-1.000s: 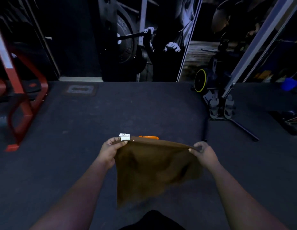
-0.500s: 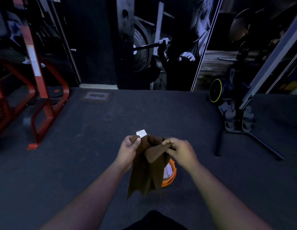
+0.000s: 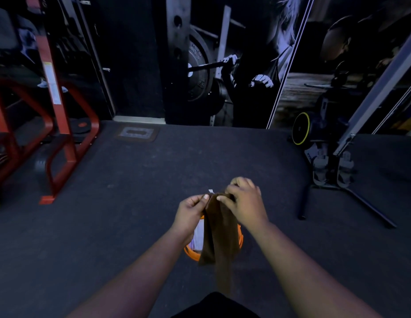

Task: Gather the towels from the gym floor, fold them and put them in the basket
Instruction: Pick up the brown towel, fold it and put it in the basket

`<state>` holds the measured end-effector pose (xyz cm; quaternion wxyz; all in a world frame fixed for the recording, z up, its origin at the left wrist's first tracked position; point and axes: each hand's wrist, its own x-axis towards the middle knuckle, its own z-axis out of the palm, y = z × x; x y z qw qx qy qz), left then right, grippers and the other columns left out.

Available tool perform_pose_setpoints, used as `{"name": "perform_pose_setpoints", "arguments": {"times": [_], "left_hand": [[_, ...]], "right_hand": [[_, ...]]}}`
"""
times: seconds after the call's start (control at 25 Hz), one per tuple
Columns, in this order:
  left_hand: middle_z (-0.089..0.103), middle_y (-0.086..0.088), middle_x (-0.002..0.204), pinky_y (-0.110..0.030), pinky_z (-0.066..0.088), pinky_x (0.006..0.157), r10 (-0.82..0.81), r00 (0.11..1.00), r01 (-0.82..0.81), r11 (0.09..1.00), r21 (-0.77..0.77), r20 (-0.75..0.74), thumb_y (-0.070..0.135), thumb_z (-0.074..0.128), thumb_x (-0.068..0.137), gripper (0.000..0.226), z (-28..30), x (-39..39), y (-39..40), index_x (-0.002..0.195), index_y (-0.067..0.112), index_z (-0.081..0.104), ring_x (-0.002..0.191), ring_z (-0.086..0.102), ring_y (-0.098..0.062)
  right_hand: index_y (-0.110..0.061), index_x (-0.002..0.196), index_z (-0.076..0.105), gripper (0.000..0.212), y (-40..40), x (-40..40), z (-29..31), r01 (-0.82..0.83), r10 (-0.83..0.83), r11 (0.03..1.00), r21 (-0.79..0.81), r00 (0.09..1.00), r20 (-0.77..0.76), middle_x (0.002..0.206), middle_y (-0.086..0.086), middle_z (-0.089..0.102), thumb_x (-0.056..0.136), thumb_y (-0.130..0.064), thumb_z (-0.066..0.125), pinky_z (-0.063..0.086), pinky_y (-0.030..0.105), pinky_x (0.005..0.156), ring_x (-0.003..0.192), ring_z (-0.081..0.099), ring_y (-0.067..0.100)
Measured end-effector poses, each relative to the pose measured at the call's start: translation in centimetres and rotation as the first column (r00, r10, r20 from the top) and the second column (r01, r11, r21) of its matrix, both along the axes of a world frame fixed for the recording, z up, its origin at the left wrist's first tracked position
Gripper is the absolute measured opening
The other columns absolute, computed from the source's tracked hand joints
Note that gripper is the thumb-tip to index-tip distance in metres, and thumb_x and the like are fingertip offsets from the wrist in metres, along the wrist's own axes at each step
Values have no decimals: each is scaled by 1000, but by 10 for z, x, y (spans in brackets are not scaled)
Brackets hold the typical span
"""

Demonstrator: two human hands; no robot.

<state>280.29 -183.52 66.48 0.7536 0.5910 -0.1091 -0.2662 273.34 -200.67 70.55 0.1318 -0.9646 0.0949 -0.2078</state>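
Note:
A brown towel (image 3: pixel 219 239) hangs folded lengthwise in a narrow strip, a small white label at its top edge. My left hand (image 3: pixel 190 213) pinches its top left corner and my right hand (image 3: pixel 244 203) pinches the top right, the two hands nearly touching. Directly below, mostly hidden by the towel and my left wrist, an orange basket (image 3: pixel 192 253) sits on the dark gym floor with something pale inside it.
A red steel rack (image 3: pixel 62 143) stands at the left. A rowing machine with a yellow-rimmed wheel (image 3: pixel 302 128) and foot plates (image 3: pixel 330 168) stands at the right, its black legs reaching across the floor. A wall mural fills the back.
My hands came together from a wide spread, folding the open towel in half into a narrow hanging strip. The view shifted so the orange basket shows under the towel.

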Motion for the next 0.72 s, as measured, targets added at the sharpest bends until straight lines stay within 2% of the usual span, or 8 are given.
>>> {"name": "perform_pose_setpoints", "arguments": {"times": [0.08,0.16,0.32,0.4,0.48,0.6,0.72], "left_hand": [[71,-30,110,-50,54,98,-49,998,49,999,-12,-32,23,59,103,26,-5,-2,-3,105,3,76,101,68,-35],[71,-29,111,-52,52,101,-79,996,78,997,-21,-52,25,59,103,26,-12,-5,-8,106,6,77,104,67,-37],[73,-21,116,-40,53,100,-102,995,102,994,-35,-9,13,65,98,20,-12,-11,-13,115,11,76,108,66,-28],[73,-16,119,-35,53,100,-141,990,142,987,-71,15,3,74,89,34,-10,-13,-14,122,6,71,113,68,-25],[75,-12,116,-33,55,98,-117,992,118,993,-25,51,-5,76,84,36,-9,-13,-17,119,6,72,112,69,-23],[78,-8,105,-32,56,90,-56,988,44,995,84,145,-5,69,91,23,-7,-2,-15,106,11,75,103,72,-23],[79,1,94,-26,55,80,-102,948,27,969,244,300,1,66,95,20,2,18,-3,100,18,75,89,73,-10]], "right_hand": [[-29,73,52,30,-1,-1,-4,-13,13,999,37,1000,-16,82,-13,52,86,-50,70,45,41,85,91,54,13],[-28,71,46,34,-1,-4,-7,21,-20,999,26,999,-35,73,-13,50,88,-48,67,44,41,85,85,55,14],[-28,71,45,34,2,-8,-6,103,-107,991,-88,993,-44,73,-11,54,90,-50,62,42,41,81,85,55,17],[-28,71,43,35,3,-6,-3,115,-121,986,-123,992,-47,73,-9,59,89,-50,63,40,41,79,84,56,19],[-29,72,42,34,4,-3,2,113,-125,984,-138,989,-76,75,-8,60,89,-51,62,38,41,80,86,56,20],[-30,77,50,31,-4,-2,4,115,-136,982,-153,982,-131,86,-9,59,89,-57,59,37,42,84,97,52,19],[-32,92,64,34,-24,-11,5,16,-30,999,-50,955,-294,104,-9,51,90,-65,55,37,42,91,111,43,17]]}}
